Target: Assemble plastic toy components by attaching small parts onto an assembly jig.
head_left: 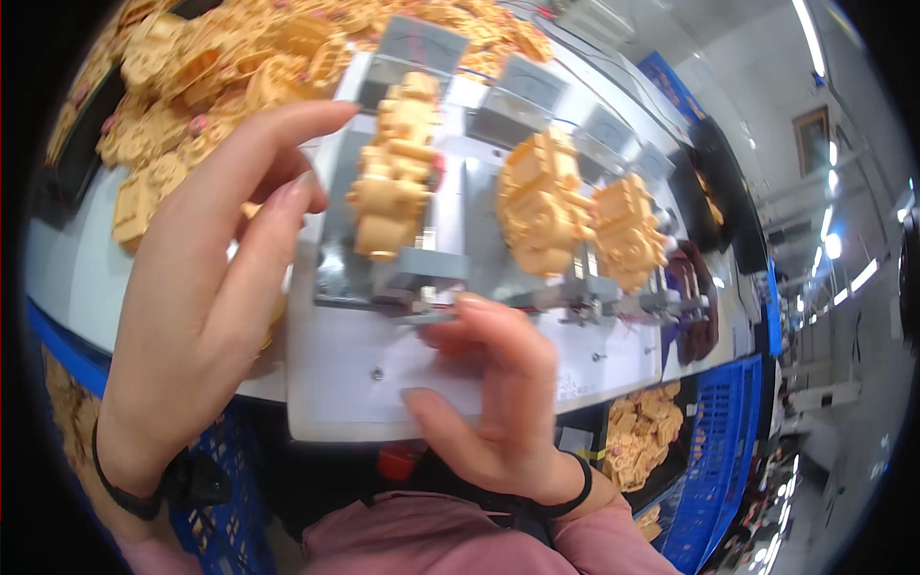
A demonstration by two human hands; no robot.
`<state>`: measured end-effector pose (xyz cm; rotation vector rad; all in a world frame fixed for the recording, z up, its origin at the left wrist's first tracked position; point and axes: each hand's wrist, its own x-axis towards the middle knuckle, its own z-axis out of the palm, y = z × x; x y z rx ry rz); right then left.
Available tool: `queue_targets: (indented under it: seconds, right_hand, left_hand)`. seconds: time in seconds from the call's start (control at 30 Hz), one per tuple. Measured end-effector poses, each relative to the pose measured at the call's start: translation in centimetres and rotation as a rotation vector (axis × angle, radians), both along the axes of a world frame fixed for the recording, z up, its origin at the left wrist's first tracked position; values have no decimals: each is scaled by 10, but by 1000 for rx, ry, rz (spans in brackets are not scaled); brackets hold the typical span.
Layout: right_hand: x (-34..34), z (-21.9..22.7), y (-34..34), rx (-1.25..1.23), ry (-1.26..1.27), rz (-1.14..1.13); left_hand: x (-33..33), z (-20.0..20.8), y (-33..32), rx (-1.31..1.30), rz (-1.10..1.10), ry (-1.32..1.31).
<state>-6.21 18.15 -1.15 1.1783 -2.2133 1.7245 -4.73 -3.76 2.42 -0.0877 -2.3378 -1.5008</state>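
A tan moulded plastic part (pixel 398 172) stands upright in the nearest holding fixture on a white board (pixel 331 393). In front of it sits a grey clamp block (pixel 429 264) with metal rods. My left hand (pixel 206 254) is left of this part, fingers bent and parted, index fingertip close to the fixture's edge; it holds nothing I can see. Just below the clamp is my right hand (pixel 498 393), its fingertips at the clamp's front end and its thumb held apart. Whether those fingertips touch the clamp is unclear. Two more tan parts, one a gear-shaped housing (pixel 541 201), stand in fixtures farther right.
Heaped tan parts (pixel 278 57) cover the table's far left. A blue crate (pixel 719 431) is at the lower right, beside a black tray of tan parts (pixel 644 431). Another blue crate (pixel 225 489) stands below the table edge. Another person's dark hand (pixel 695 307) is at the board's right end.
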Motion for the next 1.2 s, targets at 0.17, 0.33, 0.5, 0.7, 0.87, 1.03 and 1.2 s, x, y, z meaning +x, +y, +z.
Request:
queue_targets:
  seconds: [0.17, 0.33, 0.5, 0.7, 0.87, 1.03, 1.2]
  right_hand:
    - [0, -7, 15, 123, -15, -10]
    - [0, -7, 11, 74, 24, -12]
    - [6, -5, 3, 54, -82, -50]
    - [5, 2, -4, 35, -134, -85]
    - [4, 0, -3, -16, -169, -62]
    - [0, 1, 0, -74, -205, -34]
    - [-1, 1, 1, -117, -248, 17]
  left_hand:
    - [0, -2, -2, -16, 6, -32]
    - [-7, -7, -7, -44, 39, 31]
    - [-14, -23, -19, -53, 32, 111]
    - [-20, -3, -21, -51, 35, 127]
    - [-16, 18, -16, -130, 15, 100]
    - [-14, 26, -15, -64, 10, 13]
    - [-21, 28, -10, -109, -16, -34]
